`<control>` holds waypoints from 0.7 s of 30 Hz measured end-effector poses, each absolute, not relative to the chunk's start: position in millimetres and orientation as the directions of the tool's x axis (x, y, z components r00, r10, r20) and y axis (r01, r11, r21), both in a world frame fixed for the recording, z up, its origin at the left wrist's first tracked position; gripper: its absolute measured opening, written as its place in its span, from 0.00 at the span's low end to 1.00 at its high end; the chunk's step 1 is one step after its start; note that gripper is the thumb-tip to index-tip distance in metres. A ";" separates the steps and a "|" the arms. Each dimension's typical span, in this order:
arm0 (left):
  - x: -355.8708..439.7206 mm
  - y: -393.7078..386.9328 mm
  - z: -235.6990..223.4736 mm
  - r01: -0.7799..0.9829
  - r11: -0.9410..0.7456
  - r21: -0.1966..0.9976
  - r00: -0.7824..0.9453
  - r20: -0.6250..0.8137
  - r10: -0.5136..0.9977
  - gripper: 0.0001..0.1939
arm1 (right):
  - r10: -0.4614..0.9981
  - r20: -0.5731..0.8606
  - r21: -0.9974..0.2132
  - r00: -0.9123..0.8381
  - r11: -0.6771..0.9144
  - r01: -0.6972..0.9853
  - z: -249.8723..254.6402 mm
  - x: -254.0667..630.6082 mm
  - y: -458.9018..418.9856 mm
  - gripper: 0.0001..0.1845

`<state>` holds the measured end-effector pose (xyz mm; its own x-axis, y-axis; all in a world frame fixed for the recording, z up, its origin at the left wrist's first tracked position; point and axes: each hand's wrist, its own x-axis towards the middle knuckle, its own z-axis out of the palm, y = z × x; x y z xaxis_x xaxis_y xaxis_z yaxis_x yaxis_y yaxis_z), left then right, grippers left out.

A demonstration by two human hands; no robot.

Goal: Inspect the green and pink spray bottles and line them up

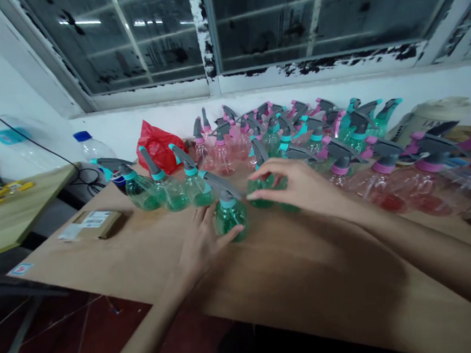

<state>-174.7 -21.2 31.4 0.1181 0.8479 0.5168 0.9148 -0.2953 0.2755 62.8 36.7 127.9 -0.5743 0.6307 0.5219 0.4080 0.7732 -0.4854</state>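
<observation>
the tabletop (292,270) bears a round spray bottle (228,217) (translucent green).

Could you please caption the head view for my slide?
Left hand on a green bottle, right hand at another, pink bottles nearby.

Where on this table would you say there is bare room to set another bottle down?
Bare tabletop shows in front of the green bottle in the left hand, bounded by the right forearm, and also between that hand and the cardboard packet. Along the wall and at right, spray bottles crowd close.
</observation>
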 end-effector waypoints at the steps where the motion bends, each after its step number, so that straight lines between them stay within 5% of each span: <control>1: -176.1 -13.2 32.3 0.929 -0.276 0.246 0.112 0.524 0.844 0.30 | 0.638 0.557 -0.449 -0.531 0.770 0.453 133.0 65.4 42.0 0.14; 9: -167.7 27.7 62.1 0.988 -0.147 0.036 0.113 0.478 0.871 0.29 | 0.674 0.620 -0.087 -0.402 0.568 0.819 149.2 55.6 96.9 0.20; 15: -161.3 44.3 76.1 0.981 -0.102 -0.163 0.163 0.418 0.894 0.28 | 0.722 0.589 -0.062 -0.363 0.488 0.871 137.7 40.8 113.5 0.28; 21: -162.6 54.4 78.3 0.976 -0.114 -0.186 0.183 0.408 0.895 0.28 | 0.731 0.593 -0.039 -0.338 0.445 0.895 131.7 37.4 114.4 0.28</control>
<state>-162.6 54.4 78.3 0.1825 0.8946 0.4080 0.9759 -0.1144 -0.1859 37.4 114.4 131.7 -0.3376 0.7313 0.5927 0.8948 0.4447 -0.0391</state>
